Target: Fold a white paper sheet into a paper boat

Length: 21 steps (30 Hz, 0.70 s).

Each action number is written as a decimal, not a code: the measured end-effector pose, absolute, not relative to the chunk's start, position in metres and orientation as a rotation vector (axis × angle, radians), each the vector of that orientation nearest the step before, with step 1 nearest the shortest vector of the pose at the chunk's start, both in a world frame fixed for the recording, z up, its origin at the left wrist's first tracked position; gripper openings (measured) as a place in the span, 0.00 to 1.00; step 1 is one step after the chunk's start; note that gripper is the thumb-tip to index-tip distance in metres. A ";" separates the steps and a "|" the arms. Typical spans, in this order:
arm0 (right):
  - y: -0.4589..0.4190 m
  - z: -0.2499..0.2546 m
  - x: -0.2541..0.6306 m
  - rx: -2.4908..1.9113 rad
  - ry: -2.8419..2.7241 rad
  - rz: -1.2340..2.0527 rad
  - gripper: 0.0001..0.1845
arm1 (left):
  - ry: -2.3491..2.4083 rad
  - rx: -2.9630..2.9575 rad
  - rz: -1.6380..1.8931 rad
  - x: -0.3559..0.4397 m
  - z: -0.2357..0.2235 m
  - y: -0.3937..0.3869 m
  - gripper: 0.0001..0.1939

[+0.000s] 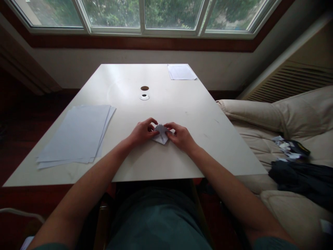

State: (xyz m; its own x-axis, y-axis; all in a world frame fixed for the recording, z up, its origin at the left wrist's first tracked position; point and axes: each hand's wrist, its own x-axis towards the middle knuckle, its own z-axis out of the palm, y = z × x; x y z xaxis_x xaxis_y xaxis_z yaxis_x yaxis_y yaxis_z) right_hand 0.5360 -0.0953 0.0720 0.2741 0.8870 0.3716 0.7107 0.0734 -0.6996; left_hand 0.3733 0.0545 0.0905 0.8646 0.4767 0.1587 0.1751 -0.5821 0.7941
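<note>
Dim light, daylight via window (142,15), soft glare on table (166,104), wide-angle bend at edges, slight blur

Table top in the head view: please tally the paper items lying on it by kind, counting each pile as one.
Folded paper piece: 1
Loose pile of paper sheets: 1
Flat paper at the far table edge: 1
Total: 3

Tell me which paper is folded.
The small piece between the left hand and right hand; the stack and far sheets lie flat.
</note>
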 end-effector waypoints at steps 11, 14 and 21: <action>-0.096 0.069 0.537 -1.710 -1.559 0.112 0.20 | 0.446 2.283 0.607 0.376 0.079 0.061 0.11; -0.096 0.071 0.537 -1.701 -1.503 0.130 0.17 | 0.467 2.257 0.632 0.375 0.080 0.060 0.14; -0.095 0.070 0.541 -1.670 -1.591 0.171 0.09 | 0.495 2.252 0.558 0.373 0.084 0.061 0.06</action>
